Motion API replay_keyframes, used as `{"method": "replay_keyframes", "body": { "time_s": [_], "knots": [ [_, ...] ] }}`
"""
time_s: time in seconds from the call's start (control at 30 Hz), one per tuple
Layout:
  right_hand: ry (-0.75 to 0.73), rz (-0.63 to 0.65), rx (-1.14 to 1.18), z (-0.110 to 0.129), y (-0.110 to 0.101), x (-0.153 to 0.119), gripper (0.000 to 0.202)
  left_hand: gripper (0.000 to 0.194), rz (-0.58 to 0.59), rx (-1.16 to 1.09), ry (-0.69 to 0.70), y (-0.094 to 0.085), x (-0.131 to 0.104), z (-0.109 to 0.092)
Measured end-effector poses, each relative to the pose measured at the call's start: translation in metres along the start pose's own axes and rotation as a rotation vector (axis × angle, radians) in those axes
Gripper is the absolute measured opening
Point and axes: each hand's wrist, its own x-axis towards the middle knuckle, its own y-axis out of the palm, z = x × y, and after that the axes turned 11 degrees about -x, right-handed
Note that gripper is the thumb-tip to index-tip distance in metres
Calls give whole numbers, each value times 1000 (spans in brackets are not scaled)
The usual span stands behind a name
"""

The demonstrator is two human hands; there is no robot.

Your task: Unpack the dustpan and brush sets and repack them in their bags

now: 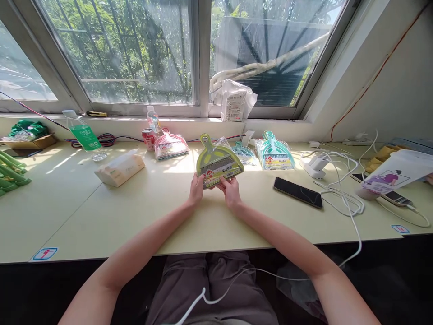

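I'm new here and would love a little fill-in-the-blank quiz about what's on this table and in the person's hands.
1. The left hand and right hand together hold a packaged dustpan set coloured ____.
2. The red can stands just left of a packaged dustpan coloured ____.
3. The black phone lies on the table to the ____ of both hands.
4. The large bottle at the left has a label coloured ____.

Missing words: yellow-green; pink; right; green.

Left grip (pixel 196 189) and right grip (pixel 231 191) hold a yellow-green dustpan set (pixel 219 166)
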Motion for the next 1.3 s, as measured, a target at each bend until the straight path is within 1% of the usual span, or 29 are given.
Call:
{"method": "replay_keyframes", "body": {
  "time_s": [0.07,0.13,0.2,0.27,0.33,0.4,0.47,0.53,0.63,0.73,0.83,0.9,0.97,1.07,1.13,1.3],
  "knots": [
    [-4,-11,-6,0,-1,0,34,42,34,13,11,2,-4,-2],
    [-11,-34,-14,-1,-2,0,34,50,112,13,-19,4,-10,-4],
    [-25,-65,-24,-1,-4,2,33,61,196,13,-99,6,-13,-5],
    [-35,-99,-33,-3,-6,3,32,69,257,25,-198,5,-12,-5],
    [-29,-130,-42,-3,-7,4,32,69,279,20,-300,1,-6,-5],
    [-14,-136,-42,-3,-6,4,31,68,282,-22,-365,-6,4,-5],
    [3,-103,-35,-2,-4,2,31,64,270,-93,-351,-11,13,-7],
    [12,-49,-31,0,-2,0,32,57,250,-142,-280,-13,16,-10],
    [18,-5,-35,1,0,0,33,52,211,-109,-170,-10,12,-11],
    [62,-28,-79,3,-2,5,30,52,179,-43,-92,-6,5,-10],
    [95,-32,-152,7,-4,12,26,54,160,-21,-104,-7,4,-10],
    [115,13,-173,10,-5,16,23,55,151,-30,-123,-10,7,-12],
    [145,61,-176,10,-6,19,22,56,164,-40,-141,-14,9,-16],
    [165,77,-179,8,-8,21,23,61,202,-39,-173,-17,11,-19],
    [133,60,-182,6,-8,20,25,62,215,-48,-179,-18,9,-20],
    [-31,-24,-235,7,-4,9,32,58,299,-66,-207,-15,1,-24]
  ]
}}
